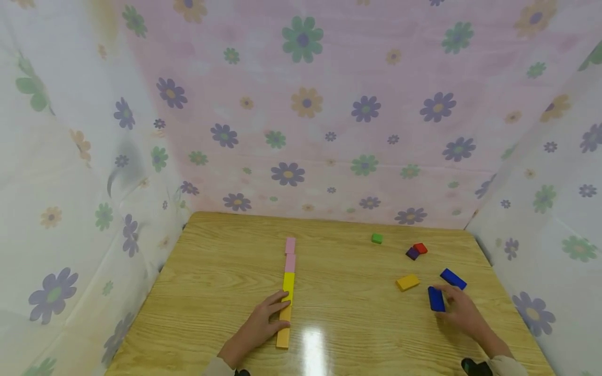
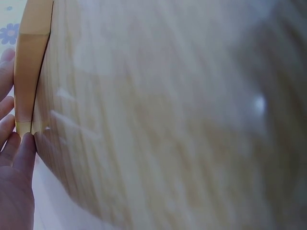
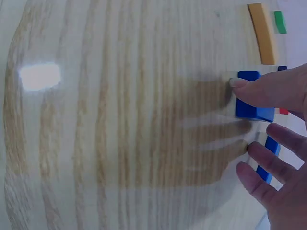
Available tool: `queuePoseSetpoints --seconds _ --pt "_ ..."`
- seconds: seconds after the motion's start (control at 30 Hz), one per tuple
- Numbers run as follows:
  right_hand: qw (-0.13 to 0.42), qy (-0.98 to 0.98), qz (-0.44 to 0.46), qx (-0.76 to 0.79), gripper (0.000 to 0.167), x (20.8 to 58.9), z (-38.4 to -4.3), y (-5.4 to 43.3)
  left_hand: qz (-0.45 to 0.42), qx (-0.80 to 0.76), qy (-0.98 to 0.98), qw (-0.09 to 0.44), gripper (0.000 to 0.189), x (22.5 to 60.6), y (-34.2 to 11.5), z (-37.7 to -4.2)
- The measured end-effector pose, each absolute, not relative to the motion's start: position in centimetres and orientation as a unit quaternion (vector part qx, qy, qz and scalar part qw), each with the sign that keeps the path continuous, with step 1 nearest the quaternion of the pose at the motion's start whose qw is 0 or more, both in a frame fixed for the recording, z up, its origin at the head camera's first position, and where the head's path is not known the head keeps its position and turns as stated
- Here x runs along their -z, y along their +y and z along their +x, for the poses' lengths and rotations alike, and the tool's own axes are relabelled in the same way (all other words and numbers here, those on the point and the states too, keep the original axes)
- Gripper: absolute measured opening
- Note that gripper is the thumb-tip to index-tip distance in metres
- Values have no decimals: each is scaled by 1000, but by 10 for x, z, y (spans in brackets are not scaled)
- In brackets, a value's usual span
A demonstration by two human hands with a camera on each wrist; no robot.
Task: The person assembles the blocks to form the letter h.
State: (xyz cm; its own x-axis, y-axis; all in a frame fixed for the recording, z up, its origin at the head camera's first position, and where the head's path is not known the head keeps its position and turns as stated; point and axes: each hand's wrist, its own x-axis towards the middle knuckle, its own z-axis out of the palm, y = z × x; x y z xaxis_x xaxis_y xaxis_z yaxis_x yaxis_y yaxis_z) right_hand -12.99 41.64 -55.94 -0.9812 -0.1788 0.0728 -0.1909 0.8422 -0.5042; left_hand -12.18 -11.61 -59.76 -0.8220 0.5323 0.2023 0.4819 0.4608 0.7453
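Observation:
A straight row of wooden blocks runs down the table in the head view: a far pink block, a second pink block, a yellow block and an orange block at the near end. My left hand rests against the row's left side, fingers on the yellow part and thumb on the orange block. At the right, my right hand pinches a blue block between thumb and fingers. Just beyond that hand lies another blue block.
Left of the blue blocks lies an orange-yellow block. Farther back, a dark purple block touches a red block, and a green block sits apart. Flowered cloth hangs around the wooden table.

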Motion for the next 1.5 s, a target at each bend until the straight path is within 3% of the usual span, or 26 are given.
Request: queuePoseSetpoints --seconds 0.2,0.73,1.5 --pt "54 -961 98 -253 59 571 -133 413 293 -423 857 28 54 598 -118 -122" --pt "19 -960 91 -265 51 569 -137 407 292 -419 860 17 53 599 -120 -118" --pt "65 -926 134 -347 50 543 -130 381 293 -419 859 23 53 595 -116 -121"
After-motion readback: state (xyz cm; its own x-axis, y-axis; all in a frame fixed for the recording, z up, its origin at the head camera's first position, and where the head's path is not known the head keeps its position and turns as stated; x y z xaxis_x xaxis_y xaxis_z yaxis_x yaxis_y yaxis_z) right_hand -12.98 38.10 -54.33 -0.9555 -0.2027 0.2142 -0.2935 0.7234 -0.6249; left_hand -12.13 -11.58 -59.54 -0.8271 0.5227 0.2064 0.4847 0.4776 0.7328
